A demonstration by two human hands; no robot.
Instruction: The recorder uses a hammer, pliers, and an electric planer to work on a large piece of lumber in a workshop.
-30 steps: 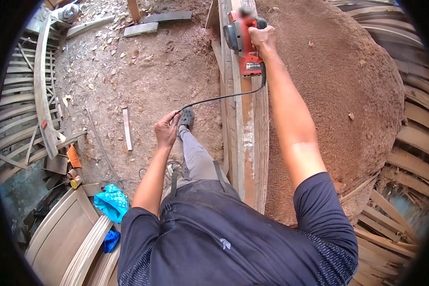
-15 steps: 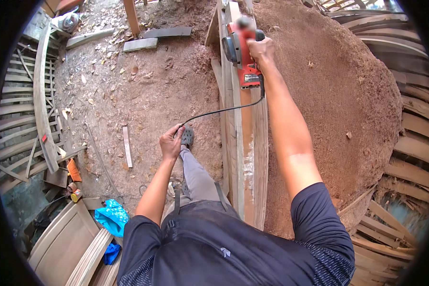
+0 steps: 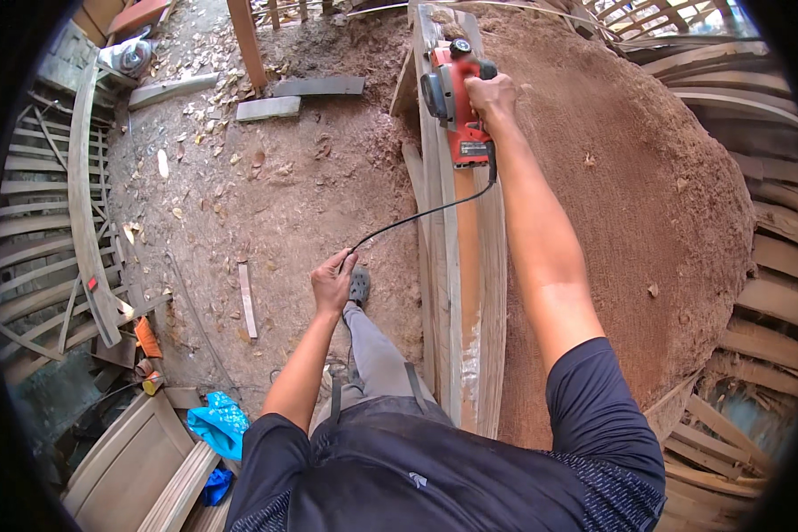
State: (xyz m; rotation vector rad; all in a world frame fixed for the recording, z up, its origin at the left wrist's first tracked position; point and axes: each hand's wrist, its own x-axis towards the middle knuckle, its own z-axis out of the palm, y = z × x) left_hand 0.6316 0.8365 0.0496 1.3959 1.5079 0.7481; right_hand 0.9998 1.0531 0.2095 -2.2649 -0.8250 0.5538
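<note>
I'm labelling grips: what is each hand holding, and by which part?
The right hand holds the red electric planer by its handle; the left hand holds the black cord, some way from the planer.

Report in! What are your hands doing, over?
Right hand gripping red planer on wooden beam. Left hand holding black cord. Cord crosses over beam, behind planer.

Red-and-black power tool (image 3: 464, 111), black cord (image 3: 417, 216), orange-tan board (image 3: 467, 239)
Navy shirt (image 3: 434, 474) with pale-flecked sides; grey trousers (image 3: 370, 344); reddish-brown mound (image 3: 621, 204) at right; lower left, turquoise bundle (image 3: 219, 426) with paler pattern, deep-blue bundle (image 3: 216, 488).
</note>
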